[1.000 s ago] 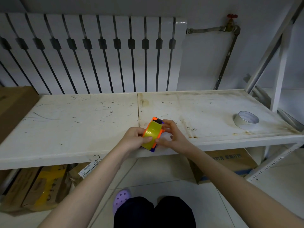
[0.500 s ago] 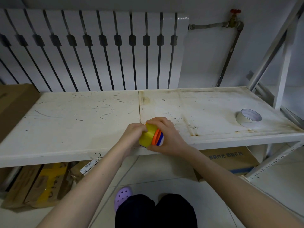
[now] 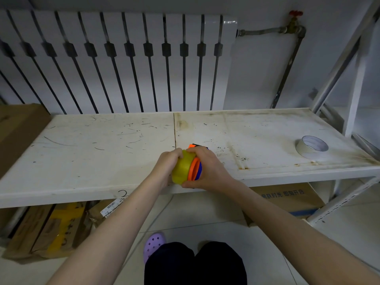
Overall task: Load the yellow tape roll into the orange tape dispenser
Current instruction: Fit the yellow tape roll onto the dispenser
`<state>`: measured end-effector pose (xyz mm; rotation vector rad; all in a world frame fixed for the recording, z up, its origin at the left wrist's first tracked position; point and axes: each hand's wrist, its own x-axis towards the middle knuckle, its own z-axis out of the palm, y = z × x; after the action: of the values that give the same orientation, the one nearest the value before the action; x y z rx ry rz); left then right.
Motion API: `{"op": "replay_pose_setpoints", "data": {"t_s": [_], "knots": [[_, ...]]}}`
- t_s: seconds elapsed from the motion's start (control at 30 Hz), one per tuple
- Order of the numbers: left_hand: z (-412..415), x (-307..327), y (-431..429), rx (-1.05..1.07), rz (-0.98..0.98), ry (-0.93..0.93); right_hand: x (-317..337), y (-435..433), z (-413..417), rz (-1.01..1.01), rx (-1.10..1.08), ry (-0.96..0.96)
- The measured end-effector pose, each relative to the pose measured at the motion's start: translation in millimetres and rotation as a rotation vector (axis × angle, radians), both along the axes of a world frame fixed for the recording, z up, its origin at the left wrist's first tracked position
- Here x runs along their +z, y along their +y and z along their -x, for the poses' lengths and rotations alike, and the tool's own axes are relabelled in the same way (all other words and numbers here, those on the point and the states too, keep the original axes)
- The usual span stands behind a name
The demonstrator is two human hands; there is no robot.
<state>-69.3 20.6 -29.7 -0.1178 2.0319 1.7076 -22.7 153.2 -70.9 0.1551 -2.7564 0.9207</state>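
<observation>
- Radiator (image 3: 115, 64): white, ribbed with dark slats, on the wall behind the tabletop; pipe with red-handled valve (image 3: 295, 14) runs off its right end.
- Tabletop (image 3: 82, 161): white, scratched and stained, seam down the middle. It's the top level of a white metal rack; upright and diagonal brace at right.
- Cardboard boxes: one brown box (image 3: 18, 128) at the left edge, level with the tabletop; flat-looking cartons (image 3: 47, 227) below at left, one with yellow print; a printed box (image 3: 287, 200) below at right. All closed or side-on, contents not visible.
- Person: crouched in front, dark trousers, one purple clog (image 3: 154, 244) on the tiled floor; both bare forearms reach to the front edge of the tabletop.
- Right hand (image 3: 211, 169): wrapped around the orange tape dispenser (image 3: 193, 169), fingers over the top, thumb beneath. Orange flange and a blue part show beside the palm; an orange-black bit pokes out above the fingers.
- Left hand (image 3: 167, 165): gripping the yellow tape roll (image 3: 182, 168) from its left side.
- Yellow tape roll: held above the tabletop's front edge, axis roughly horizontal, right face against the dispenser's orange flange. Can't tell if it's fully seated on the hub.
- White tape roll (image 3: 311, 146): lies flat at far right of the tabletop, well apart from the hands, core empty.
</observation>
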Motion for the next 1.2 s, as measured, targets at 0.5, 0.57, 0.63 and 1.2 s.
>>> {"op": "replay_pose_setpoints", "data": {"t_s": [0.5, 0.57, 0.63, 1.2], "knots": [[-9.0, -24.9, -16.6, -0.088, -0.068, 0.155, 2.1, 4.4, 2.7, 0.108, -0.004, -0.051], [-7.0, -19.4, -11.8, -0.022, -0.074, 0.096, 0.3, 5.0, 3.6, 0.130, -0.011, -0.057], [-5.3, -17.7, -7.0, -0.001, -0.067, 0.082, -1.0, 5.4, 4.0, 0.157, -0.018, -0.067], [-8.4, -22.5, -7.9, 0.021, -0.132, 0.089, -2.2, 9.7, 10.2, 0.381, -0.047, -0.177]]}}
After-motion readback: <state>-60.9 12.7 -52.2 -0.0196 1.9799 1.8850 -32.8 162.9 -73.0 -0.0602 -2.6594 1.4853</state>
